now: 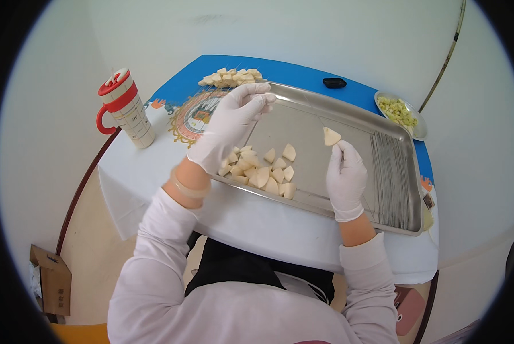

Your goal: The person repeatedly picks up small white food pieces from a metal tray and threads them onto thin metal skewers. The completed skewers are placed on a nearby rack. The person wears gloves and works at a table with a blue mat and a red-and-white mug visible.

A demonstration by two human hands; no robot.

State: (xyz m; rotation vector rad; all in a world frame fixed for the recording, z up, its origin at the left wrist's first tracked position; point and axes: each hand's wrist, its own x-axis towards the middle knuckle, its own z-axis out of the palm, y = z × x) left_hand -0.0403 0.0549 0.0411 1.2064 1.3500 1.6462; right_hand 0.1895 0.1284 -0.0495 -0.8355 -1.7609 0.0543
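My right hand point(347, 180), in a white glove, pinches a pale vegetable wedge point(331, 136) over a shallow metal tray point(308, 159). A faint thin line, perhaps a skewer, runs up-left from the wedge. My left hand point(239, 118), gloved too, is raised above the tray's left rim with thumb and fingers close together; whether it holds a thin skewer cannot be told. Cut pale wedges point(263, 176) lie heaped at the tray's near left. Many thin metal skewers point(392, 180) line its right side. Beyond my left hand, skewers with pale pieces point(231, 77) rest on the table.
A red-lidded tumbler with a handle point(128, 109) stands at the table's left. At the back lie a small black object point(334, 83) and, further right, a plate point(419, 129) of chopped pale-green pieces. A cardboard box point(54, 279) sits on the floor at lower left.
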